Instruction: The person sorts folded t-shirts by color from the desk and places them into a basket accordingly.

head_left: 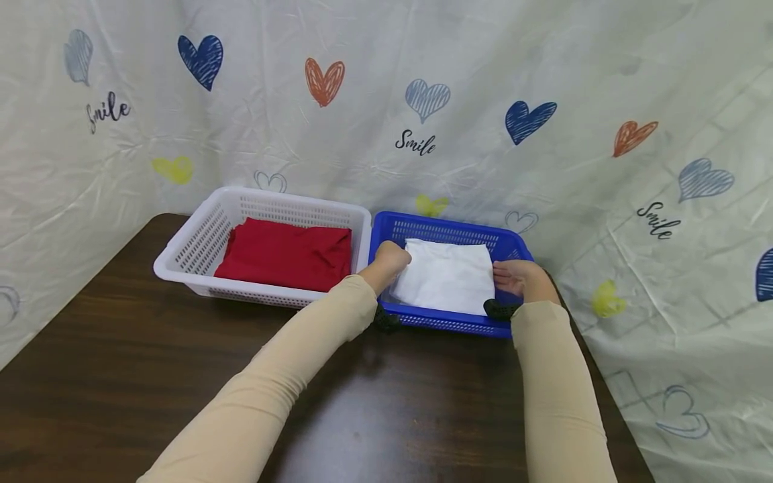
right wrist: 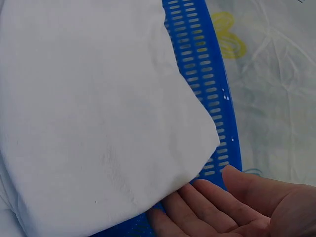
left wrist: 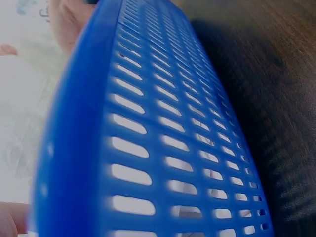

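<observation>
A folded white cloth (head_left: 448, 276) lies in the blue basket (head_left: 447, 320). At the cloth's left edge is my left hand (head_left: 392, 257); its fingers are mostly hidden, and I cannot tell whether they grip the fabric. On the opposite side, my right hand (head_left: 519, 275) has its fingers extended against the cloth's edge. The right wrist view shows these fingers (right wrist: 202, 210) partly under the white cloth (right wrist: 98, 118), with the thumb apart from it. In the left wrist view the blue basket's slotted wall (left wrist: 163, 118) covers most of the scene.
To the left stands a white basket (head_left: 208, 285) with a folded red cloth (head_left: 286, 255) in it. Both baskets rest on a dark wooden table (head_left: 392, 402). A pale curtain (head_left: 362, 134) printed with hearts hangs behind and along the right side.
</observation>
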The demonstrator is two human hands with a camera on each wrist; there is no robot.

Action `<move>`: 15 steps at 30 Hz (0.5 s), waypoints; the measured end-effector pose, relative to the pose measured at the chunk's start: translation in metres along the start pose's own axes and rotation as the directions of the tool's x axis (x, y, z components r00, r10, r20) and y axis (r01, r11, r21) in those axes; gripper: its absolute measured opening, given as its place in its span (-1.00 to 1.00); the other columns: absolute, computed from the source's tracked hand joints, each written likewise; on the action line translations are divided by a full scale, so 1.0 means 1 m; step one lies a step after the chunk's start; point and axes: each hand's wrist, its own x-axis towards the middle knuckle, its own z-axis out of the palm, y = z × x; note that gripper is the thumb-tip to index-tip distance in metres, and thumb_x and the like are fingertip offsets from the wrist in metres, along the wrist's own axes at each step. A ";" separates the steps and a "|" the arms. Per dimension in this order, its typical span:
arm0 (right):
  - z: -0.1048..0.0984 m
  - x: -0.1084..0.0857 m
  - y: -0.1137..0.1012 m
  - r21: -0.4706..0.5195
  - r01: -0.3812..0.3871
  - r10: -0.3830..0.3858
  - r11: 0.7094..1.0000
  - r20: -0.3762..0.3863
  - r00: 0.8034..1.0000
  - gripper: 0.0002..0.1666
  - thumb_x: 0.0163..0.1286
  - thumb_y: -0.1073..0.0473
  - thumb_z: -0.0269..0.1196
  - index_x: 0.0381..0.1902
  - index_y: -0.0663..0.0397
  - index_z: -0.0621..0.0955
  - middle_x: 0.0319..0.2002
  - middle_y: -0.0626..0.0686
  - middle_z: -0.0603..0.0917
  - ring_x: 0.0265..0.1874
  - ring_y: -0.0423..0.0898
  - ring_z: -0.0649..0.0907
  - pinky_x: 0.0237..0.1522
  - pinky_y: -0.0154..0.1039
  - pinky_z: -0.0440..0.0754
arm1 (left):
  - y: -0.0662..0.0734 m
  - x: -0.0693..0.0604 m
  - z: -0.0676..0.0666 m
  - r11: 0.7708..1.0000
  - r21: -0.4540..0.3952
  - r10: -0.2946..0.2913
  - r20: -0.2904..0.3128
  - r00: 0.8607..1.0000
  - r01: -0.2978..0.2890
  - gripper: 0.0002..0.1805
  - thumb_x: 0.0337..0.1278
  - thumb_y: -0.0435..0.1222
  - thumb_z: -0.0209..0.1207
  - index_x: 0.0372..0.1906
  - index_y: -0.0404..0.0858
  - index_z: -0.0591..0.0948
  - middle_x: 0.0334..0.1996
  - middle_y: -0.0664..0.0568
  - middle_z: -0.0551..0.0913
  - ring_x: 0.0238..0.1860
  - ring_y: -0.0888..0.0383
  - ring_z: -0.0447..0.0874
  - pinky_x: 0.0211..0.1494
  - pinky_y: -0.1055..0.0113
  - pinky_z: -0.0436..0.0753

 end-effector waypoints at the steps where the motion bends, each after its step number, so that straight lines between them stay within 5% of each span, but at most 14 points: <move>1: -0.001 -0.001 0.000 0.006 0.005 -0.005 1.000 0.000 1.000 -0.29 0.61 0.23 -0.22 0.59 0.13 -0.18 0.61 0.12 -0.13 0.60 0.03 -0.02 0.60 -0.12 0.00 | 0.000 -0.001 -0.001 1.000 0.003 0.005 -0.003 1.000 -0.005 -0.44 0.29 -0.40 0.09 0.36 -0.49 0.35 0.36 -0.24 0.43 0.37 -0.09 0.44 0.37 0.08 0.55; 8: -0.005 -0.005 0.000 0.011 0.031 -0.031 0.999 0.030 0.999 -0.31 0.62 0.24 -0.26 0.59 0.12 -0.18 0.60 0.15 -0.12 0.60 0.04 -0.01 0.60 -0.14 0.02 | 0.001 -0.001 -0.010 1.000 -0.002 -0.014 0.052 0.999 0.015 -0.42 0.34 -0.33 0.10 0.40 -0.42 0.32 0.37 -0.17 0.43 0.24 -0.05 0.50 0.27 0.08 0.61; 15: -0.012 -0.008 -0.001 -0.016 0.049 -0.048 0.999 0.074 0.996 -0.31 0.62 0.22 -0.28 0.59 0.12 -0.21 0.60 0.18 -0.14 0.59 0.05 -0.02 0.60 -0.13 -0.03 | 0.001 -0.005 -0.021 0.996 -0.083 -0.004 0.114 0.993 0.013 -0.40 0.33 -0.34 0.12 0.41 -0.45 0.30 0.35 -0.22 0.47 0.36 -0.11 0.46 0.40 0.10 0.52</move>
